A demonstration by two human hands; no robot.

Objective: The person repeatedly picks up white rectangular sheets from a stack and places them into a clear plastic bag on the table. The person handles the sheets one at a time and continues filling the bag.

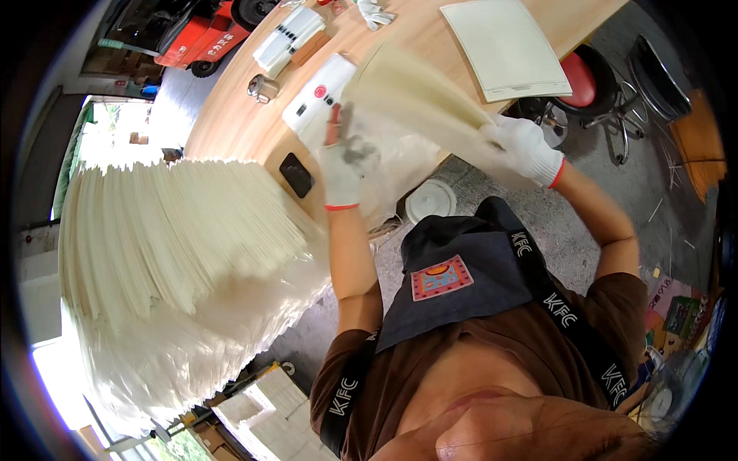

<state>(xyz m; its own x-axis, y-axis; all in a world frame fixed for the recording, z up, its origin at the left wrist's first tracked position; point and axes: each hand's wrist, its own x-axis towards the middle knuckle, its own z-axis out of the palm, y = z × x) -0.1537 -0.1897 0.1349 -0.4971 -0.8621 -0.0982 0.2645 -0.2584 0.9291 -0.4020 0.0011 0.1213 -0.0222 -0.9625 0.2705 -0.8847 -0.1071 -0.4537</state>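
My left hand [342,175], in a white glove with a red cuff, is at the table's near edge. A tool with a red-orange handle [334,127] sticks up from its closed fingers; blur hides the tool's kind. My right hand [530,150], gloved the same way, is closed on the right end of a cream sheet [407,88]. That sheet is bent and smeared by motion, and I cannot tell whether it is one layer or several. Clear plastic film [396,165] hangs beneath it, beside my left hand.
A tall stack of cream sheets [177,230], partly in plastic film, stands at left. On the wooden table [415,27] are a phone [296,175], metal cup [263,88], white packages [319,92] and a flat cream pile [507,50]. A red-seated stool [578,81] stands right; a white lid [430,201] lies below.
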